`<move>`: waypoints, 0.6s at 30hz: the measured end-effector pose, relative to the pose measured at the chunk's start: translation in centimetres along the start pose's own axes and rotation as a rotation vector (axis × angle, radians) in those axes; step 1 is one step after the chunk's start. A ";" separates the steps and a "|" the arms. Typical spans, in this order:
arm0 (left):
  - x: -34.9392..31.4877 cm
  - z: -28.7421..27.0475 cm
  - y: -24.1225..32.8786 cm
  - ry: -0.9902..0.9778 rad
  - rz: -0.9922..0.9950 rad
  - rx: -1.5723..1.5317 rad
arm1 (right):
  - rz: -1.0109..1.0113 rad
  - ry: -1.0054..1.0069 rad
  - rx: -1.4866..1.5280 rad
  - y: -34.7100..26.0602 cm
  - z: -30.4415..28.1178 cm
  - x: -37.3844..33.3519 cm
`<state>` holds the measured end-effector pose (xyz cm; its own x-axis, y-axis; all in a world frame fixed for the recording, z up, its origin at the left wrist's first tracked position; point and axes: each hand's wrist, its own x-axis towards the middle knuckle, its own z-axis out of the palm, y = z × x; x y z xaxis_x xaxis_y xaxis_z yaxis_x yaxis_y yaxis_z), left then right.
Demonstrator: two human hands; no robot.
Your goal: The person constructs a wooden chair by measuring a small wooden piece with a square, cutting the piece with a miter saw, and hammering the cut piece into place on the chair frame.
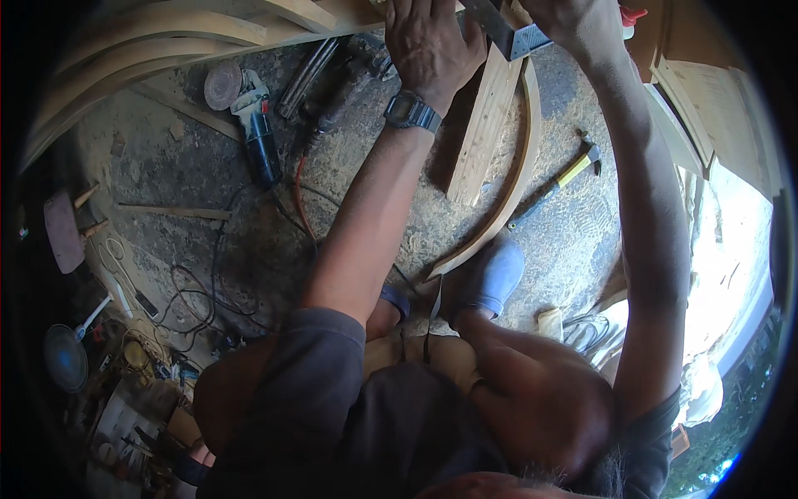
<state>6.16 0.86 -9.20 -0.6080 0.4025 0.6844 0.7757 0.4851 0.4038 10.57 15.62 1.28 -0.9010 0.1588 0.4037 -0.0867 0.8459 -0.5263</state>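
My left hand (430, 48), with a watch on its wrist, reaches to the upper edge of the head view. Its fingers are stretched out beside the wooden frame, fingertips cut off, and the thumb stands apart near a metal square (526, 41). The square has a dark blade and a pale metal stock, and lies between my hands. My right hand (573, 23) is at the stock's right end; the picture's edge hides most of its fingers. Below the square lean a straight timber board (485, 137) and a curved wooden strip (517, 195).
A yellow-and-black hammer (573, 172) lies on the dusty floor at right. An angle grinder (259, 137) and a second power tool (345, 87) lie at left, with cables around. Curved wooden pieces (166, 33) fill the upper left. A small stool (65, 231) stands far left.
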 end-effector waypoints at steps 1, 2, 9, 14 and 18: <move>-0.1 -0.2 -0.4 -0.023 0.021 0.023 | -0.017 -0.002 0.001 -0.1 0.0 0.1; -0.2 -0.2 -0.7 -0.049 0.025 0.043 | 0.012 -0.003 0.020 -0.2 0.1 0.1; -0.1 -0.7 -1.7 -0.119 0.076 0.051 | -0.011 0.048 0.020 -0.3 0.2 0.1; 0.0 -0.4 -1.3 -0.088 0.030 0.010 | 0.025 0.003 0.044 -0.3 0.1 0.1; 0.0 0.0 -1.4 -0.042 0.048 0.018 | -0.015 0.032 0.030 -0.2 0.2 0.2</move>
<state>5.04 0.16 -9.71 -0.5773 0.4575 0.6763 0.8009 0.4784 0.3601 10.32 15.41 1.34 -0.8855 0.1627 0.4352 -0.1131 0.8329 -0.5417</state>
